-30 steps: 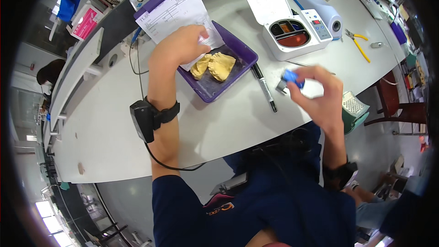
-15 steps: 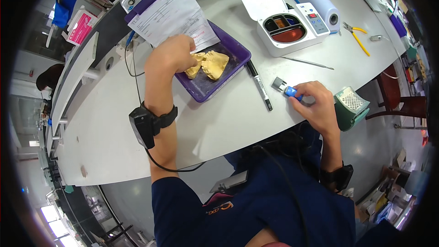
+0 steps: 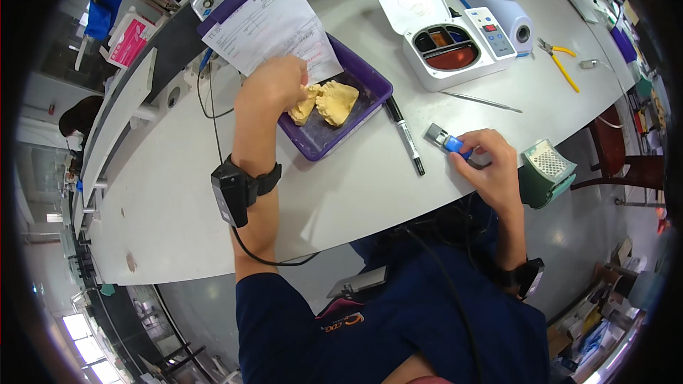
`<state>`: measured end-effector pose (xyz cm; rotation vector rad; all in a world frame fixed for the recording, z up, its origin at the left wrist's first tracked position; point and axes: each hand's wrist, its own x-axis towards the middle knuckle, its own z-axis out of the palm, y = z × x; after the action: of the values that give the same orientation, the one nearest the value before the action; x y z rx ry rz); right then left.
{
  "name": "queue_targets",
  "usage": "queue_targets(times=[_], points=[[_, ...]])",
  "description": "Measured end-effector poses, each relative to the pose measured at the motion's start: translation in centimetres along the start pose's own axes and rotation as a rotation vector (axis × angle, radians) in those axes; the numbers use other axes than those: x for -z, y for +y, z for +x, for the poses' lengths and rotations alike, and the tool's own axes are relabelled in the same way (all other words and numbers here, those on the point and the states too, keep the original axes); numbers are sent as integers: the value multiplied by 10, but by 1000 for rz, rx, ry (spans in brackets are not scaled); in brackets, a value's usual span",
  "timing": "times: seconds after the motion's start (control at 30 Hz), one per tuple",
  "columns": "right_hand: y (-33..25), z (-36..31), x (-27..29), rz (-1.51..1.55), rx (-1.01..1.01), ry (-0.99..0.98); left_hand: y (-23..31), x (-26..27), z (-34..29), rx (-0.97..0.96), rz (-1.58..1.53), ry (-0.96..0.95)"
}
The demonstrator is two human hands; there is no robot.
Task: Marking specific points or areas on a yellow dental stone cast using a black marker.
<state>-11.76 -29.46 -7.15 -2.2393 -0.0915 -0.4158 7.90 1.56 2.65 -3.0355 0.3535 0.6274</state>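
2 yellow dental casts [image 3: 337, 103] side by side in a purple tray [image 3: 319, 139], right at the left hand [image 3: 274, 87]. Left fingers bent down over the nearer cast; cannot tell whether gripping or only touching, with the fingertips partly hidden. Small blue-and-grey object [image 3: 453, 144] at the right hand [image 3: 496, 167], pinched by its blue part between thumb and fingers, grey end pointing away from the palm. Printed white sheet [image 3: 274, 25] just beyond the left hand, overlapping the tray. Black-and-white marker [image 3: 407, 135] between both hands, nearer the right. Thin metal tool [image 3: 484, 102] a little beyond the right hand; past it, white box [image 3: 452, 77] with raised lid and several compartments. Blue-grey device [image 3: 491, 3] behind the box. Yellow-handled pliers [image 3: 565, 73] well out beyond the right hand, on its outer side. Green container [image 3: 544, 185] with perforated top, just to the right of the right hand. Black strapped device [image 3: 231, 192] above the left hand's wrist.
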Motion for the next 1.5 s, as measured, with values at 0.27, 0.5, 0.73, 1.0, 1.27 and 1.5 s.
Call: queue_targets(times=[0.27,0.5,0.73,1.0,1.27,1.5], points=[[2,-3,1,61,-5,29,-6,3,-4,45,-110,-80],[3,-3,2,60,-11,25,-5,3,-7,-71,49,35],[2,-2,4,16,31,-4,-6,2,-3,-56,-31,18],[-7,8,10,-11,26,-84,2,10,0,25,32,-128],[-33,26,20,-117,-82,-315,15,1,-16,-346,-287,111],[-46,43,17,-429,67,-504,15,2,-17,-324,-241,149]])
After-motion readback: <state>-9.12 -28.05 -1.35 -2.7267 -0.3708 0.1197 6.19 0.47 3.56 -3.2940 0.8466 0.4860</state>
